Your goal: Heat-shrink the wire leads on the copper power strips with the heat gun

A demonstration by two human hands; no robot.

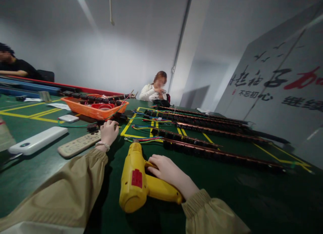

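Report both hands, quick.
Left hand: fingers curled beside the black part; grip cannot be told.
Right hand: closed on the yellow heat gun, fingers by its trigger.

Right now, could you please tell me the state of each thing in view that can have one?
Yellow heat gun: on its side, right hand at its trigger; power unclear.
Orange basket: open-topped, holding parts.
Beige remote: flat, buttons up.
Long white device: lying flat; power unclear.
Coloured wires: near ends loose.
Copper-edged strips: laid out lengthwise.
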